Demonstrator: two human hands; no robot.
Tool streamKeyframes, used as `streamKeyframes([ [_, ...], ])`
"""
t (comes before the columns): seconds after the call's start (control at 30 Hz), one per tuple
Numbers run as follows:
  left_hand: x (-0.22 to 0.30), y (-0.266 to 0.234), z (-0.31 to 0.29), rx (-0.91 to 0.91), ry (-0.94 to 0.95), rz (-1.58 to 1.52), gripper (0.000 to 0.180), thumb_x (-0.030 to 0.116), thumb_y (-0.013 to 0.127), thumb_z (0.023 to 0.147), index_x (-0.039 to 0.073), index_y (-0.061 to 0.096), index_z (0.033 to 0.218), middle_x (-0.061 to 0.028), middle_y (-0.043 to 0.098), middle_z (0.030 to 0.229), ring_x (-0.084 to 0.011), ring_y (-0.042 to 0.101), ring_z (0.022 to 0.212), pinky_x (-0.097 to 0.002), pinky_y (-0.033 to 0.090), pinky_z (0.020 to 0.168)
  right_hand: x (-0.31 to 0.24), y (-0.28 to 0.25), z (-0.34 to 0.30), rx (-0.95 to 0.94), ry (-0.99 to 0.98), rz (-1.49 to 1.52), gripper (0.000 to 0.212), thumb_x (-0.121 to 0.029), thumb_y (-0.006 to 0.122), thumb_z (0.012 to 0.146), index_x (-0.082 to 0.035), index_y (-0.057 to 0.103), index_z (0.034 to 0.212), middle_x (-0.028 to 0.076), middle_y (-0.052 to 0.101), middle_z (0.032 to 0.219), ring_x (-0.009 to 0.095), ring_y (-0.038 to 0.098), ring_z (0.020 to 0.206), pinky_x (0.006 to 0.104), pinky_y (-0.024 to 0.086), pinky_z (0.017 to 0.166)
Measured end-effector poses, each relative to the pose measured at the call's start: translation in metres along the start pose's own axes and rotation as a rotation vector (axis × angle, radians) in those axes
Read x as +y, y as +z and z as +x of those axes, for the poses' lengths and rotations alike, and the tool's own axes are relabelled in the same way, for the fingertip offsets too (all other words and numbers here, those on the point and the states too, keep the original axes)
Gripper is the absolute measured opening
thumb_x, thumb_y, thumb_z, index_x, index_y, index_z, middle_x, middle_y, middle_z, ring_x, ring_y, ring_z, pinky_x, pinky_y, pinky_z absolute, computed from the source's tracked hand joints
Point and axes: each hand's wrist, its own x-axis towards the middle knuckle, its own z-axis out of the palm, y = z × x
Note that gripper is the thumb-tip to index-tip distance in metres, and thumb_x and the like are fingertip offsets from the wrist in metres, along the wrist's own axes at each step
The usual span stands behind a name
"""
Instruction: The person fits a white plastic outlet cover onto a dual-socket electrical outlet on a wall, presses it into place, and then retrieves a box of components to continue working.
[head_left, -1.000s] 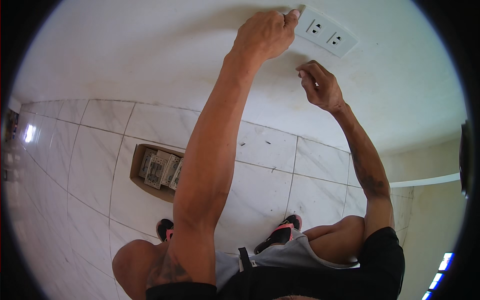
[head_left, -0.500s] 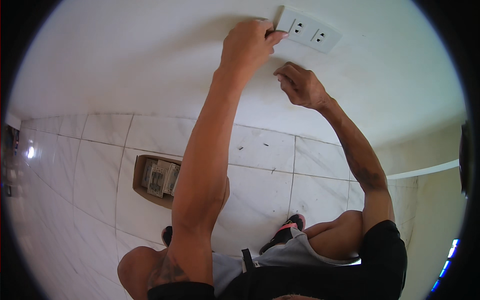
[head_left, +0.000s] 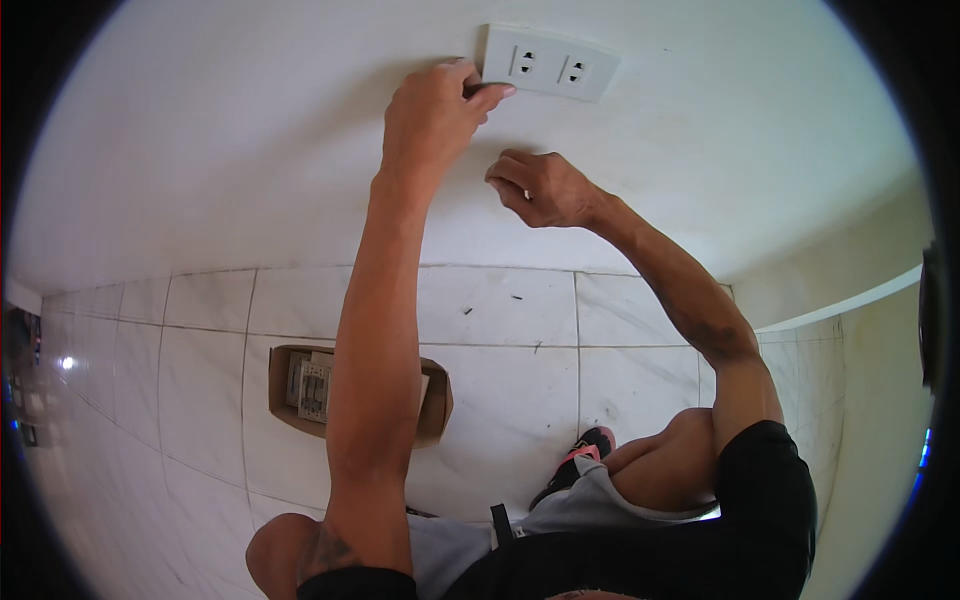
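Observation:
A white double wall outlet [head_left: 549, 66] is mounted on the pale wall, with two dark-slotted sockets in its plate. My left hand [head_left: 432, 115] is at its left end, the thumb against the lower edge and the bent fingers by the left side. Below the plate and apart from it, my right hand [head_left: 545, 189] is held with its fingers curled together. Whatever may be between those fingertips is hidden.
An open cardboard box [head_left: 436, 410] with white electrical fittings [head_left: 315, 388] stands on the marbled tile floor [head_left: 500, 400], partly behind my left forearm. Small dark bits [head_left: 517, 297] lie on the tiles near the wall. A curved ledge [head_left: 850, 300] runs along the right.
The whole view has shifted, so outlet and hands appear farther left and slightly lower. Both hands keep nearly the same place relative to the outlet. More of the cardboard box shows.

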Motion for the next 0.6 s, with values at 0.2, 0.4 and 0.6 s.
streamKeyframes([
  [0.2, 0.007, 0.0, 0.001, 0.0, -0.043, 0.087, 0.038, 0.037, 0.077, 0.09, 0.001, 0.066, 0.081, -0.0067, 0.069, 0.068, -0.016, 0.067, 0.061, -0.0313, 0.051, 0.059, -0.002, 0.0, 0.002, -0.013, 0.01, 0.024, 0.007, -0.007, 0.065, 0.09, -0.003, 0.061, 0.094, 0.012, 0.064, 0.081, 0.034, 0.063, 0.064, 0.0423, 0.053, 0.057],
  [0.4, 0.028, -0.006, -0.003, 0.065, -0.078, 0.259, 0.032, 0.033, 0.076, 0.091, 0.001, 0.071, 0.093, -0.008, 0.071, 0.073, -0.0195, 0.068, 0.066, -0.0344, 0.053, 0.065, -0.002, -0.015, 0.003, 0.071, 0.058, 0.019, 0.007, -0.007, 0.066, 0.089, -0.003, 0.062, 0.095, 0.012, 0.065, 0.082, 0.033, 0.064, 0.066, 0.0415, 0.053, 0.058],
  [0.6, 0.033, -0.003, -0.003, 0.391, 0.036, -0.076, 0.032, 0.025, 0.073, 0.091, -0.003, 0.072, 0.106, -0.0096, 0.075, 0.088, -0.0204, 0.072, 0.082, -0.0324, 0.056, 0.081, -0.03, -0.071, 0.019, 0.553, 0.214, -0.021, 0.006, -0.006, 0.066, 0.092, -0.004, 0.066, 0.097, 0.011, 0.065, 0.082, 0.025, 0.066, 0.067, 0.0349, 0.054, 0.06],
])
